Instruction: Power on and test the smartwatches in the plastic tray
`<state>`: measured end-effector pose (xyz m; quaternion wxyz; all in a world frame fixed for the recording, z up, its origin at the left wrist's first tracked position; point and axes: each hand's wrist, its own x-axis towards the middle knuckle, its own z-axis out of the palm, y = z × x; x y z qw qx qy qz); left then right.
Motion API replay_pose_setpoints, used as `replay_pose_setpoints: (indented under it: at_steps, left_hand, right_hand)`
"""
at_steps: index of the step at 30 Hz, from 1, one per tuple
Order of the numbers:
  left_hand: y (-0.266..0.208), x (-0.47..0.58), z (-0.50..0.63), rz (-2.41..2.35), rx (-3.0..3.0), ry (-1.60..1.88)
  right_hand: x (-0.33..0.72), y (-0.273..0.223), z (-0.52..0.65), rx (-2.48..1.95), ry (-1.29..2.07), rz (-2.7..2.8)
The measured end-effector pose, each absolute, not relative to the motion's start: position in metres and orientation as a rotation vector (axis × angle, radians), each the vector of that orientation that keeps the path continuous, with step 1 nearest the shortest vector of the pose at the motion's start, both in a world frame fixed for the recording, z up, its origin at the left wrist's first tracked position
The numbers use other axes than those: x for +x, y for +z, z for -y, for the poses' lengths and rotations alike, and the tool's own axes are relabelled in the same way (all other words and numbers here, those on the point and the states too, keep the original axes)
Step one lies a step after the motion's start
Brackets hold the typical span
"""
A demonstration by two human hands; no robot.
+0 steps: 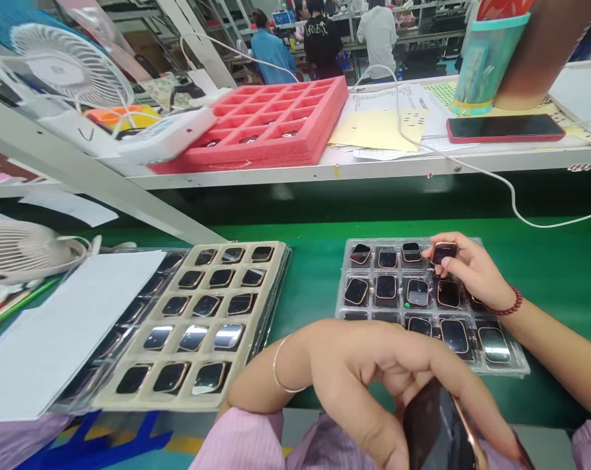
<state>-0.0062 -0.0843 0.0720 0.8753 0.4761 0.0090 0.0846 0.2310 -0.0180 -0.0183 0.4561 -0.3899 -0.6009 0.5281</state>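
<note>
Close to the camera, my left hand (pixel 368 375) is closed around a strapless smartwatch (pixel 437 427) with a dark screen and gold-coloured edge. Its lower part runs out of the picture. My right hand (pixel 479 274) pinches another strapless smartwatch (pixel 445 250) between thumb and fingers, over the back right of a clear plastic tray (pixel 522 364). Several similar watches sit in that tray's pockets, among them one with a small green dot (pixel 416 294). My left hand and forearm hide part of the tray's front.
Left of the clear tray, a cream tray (pixel 177 356) holds rows of watches. White sheets (pixel 74 333) partly cover another tray beside it. A shelf above carries a pink foam tray (pixel 275 156), a phone (pixel 505 128) and a teal cup (pixel 491 62). A white cable (pixel 513 192) hangs down.
</note>
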Motion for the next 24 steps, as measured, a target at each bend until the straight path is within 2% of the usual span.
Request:
replay_pose_setpoints:
  at_steps: [7, 10, 15, 20, 24]
  left_hand:
    - [0.076, -0.009, 0.096, -0.104, 0.994, 0.300]
    - [0.073, -0.011, 0.086, -0.172, 0.919, 0.521]
    - [0.048, 0.000, 0.031, -0.679, 1.053, 0.912]
    - [0.016, 0.021, 0.010, -0.819, 1.094, 0.755]
    - [0.010, 0.024, 0.014, -0.846, 1.151, 0.687]
  right_hand:
    - [0.233, 0.001, 0.023, -0.758, 1.738, 1.134]
    - [0.231, 0.021, 0.041, -0.708, 1.864, 1.108]
    - [0.219, 0.046, 0.090, -0.539, 2.098, 1.137]
    - [0.214, 0.055, 0.113, -0.361, 2.312, 1.093]
    - [0.223, 0.073, 0.117, -0.459, 2.379, 1.011]
